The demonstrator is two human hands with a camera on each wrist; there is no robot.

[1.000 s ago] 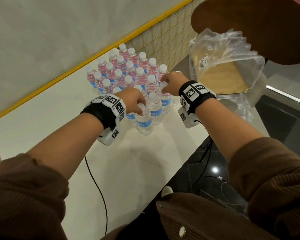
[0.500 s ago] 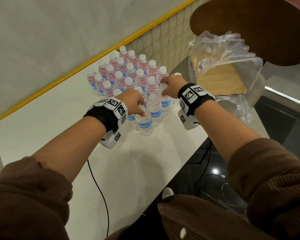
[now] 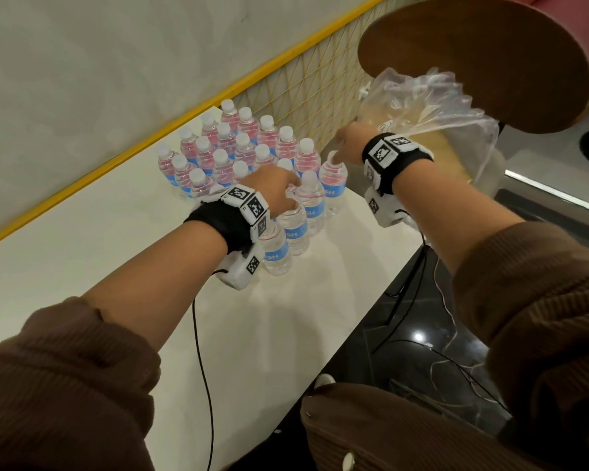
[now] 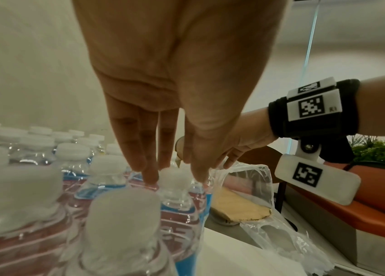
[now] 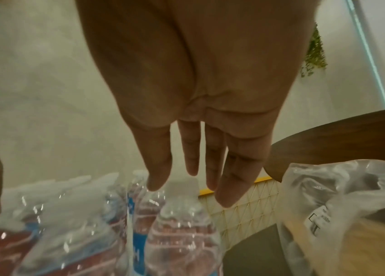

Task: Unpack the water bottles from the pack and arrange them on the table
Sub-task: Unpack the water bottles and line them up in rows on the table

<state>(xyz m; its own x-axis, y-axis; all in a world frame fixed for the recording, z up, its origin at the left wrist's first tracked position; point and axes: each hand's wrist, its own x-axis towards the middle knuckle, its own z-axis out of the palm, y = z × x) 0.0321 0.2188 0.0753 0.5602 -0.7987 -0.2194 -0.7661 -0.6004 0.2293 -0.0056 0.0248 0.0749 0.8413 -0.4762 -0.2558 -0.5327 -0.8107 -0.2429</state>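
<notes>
Since the earlier frames the right hand [image 3: 349, 144] has shifted outward from the inner bottles to the bottle at the cluster's right end [image 3: 334, 185], and the left hand [image 3: 272, 190] stays low over the near row. Largest in view, the white table [image 3: 286, 328] carries the whole cluster of water bottles [image 3: 238, 151], upright and packed in rows against the yellow mesh fence [image 3: 317, 86]. Just to the right, off the table's far corner, lies the crumpled clear plastic wrap [image 3: 432, 110] with a cardboard sheet inside, under a round wooden tabletop [image 3: 473, 52]. Down among the bottles, the left hand's fingers [image 4: 137, 155] point downward with the thumb apart from them, closing in around a white cap [image 4: 172, 173]; a firm pinch cannot be told. Straight, slightly spread fingers of the right hand hang over the end bottle's cap [image 5: 182, 184], the tips at or just above it; contact is unclear in the blur.
</notes>
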